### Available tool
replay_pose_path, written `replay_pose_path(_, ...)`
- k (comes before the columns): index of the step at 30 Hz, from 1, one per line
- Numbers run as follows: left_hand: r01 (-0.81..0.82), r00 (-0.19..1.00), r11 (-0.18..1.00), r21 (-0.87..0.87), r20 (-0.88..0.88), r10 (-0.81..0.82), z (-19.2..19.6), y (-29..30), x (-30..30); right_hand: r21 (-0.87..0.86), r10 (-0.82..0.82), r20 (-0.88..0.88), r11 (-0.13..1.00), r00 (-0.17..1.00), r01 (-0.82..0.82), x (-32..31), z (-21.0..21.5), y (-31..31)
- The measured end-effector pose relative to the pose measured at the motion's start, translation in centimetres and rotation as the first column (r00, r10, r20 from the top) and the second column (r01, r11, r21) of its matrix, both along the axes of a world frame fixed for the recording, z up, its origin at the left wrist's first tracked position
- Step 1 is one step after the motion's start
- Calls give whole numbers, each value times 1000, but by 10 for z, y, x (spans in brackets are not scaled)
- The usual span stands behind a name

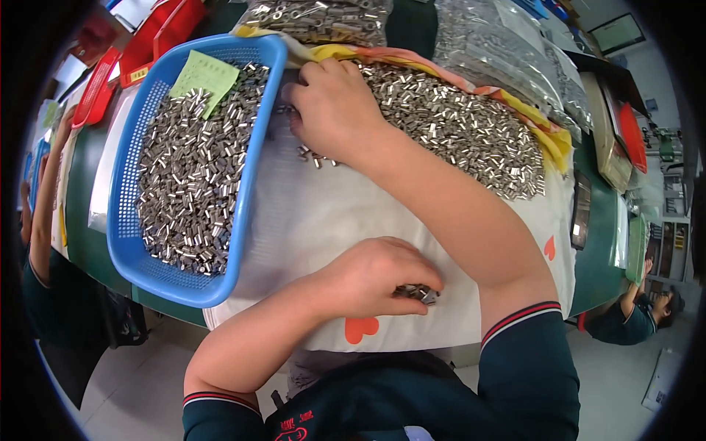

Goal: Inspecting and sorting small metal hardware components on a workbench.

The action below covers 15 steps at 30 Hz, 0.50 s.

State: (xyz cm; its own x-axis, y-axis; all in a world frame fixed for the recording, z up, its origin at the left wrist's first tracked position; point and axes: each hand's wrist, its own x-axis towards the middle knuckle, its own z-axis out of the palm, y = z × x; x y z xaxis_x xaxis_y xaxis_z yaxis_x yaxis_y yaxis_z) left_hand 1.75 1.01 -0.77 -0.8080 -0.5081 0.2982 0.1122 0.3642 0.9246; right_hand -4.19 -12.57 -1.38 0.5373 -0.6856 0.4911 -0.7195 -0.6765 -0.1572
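Note:
My left hand (379, 275) is above the near part of a white cloth (294, 220), closed round a handful of small metal cylinders (418, 294) that show at its fingertips. Farther off, my right hand (334, 106) is curled down at the left end of a wide pile of similar loose metal cylinders (456, 125). Its fingertips are mostly hidden, so what they grip, if anything, does not show. Beside that hand stands a blue plastic basket (246, 184), well filled with such cylinders and holding a green paper slip (200, 77). A few cylinders lie loose just below the right wrist.
Clear bags of metal parts (316, 20) and more plastic bags (500, 51) stand behind the yellow cloth edge (562, 147). A dark phone-like device (581, 209) lies at right. Red bins (158, 37) sit at far left. Co-workers are at both sides.

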Motion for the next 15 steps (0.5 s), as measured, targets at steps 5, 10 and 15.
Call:
replay_pose_path(5, -3, 1000, 1000, 27, -13, 3, 0, 0, -3, 18, -14, -35, 1000, 999, 15, -27, 3, 9)
replay_pose_path(10, -6, 999, 999, 38, 33, 5, 1, 1, 0, 84, 45, -24, 996, 999, -42, -52, 9, 15)
replay_pose_path(15, -16, 999, 1000, 10, 28, 16, 0, 1, -2, 41, 54, -15, 998, 998, -53, -86, 12, 16)
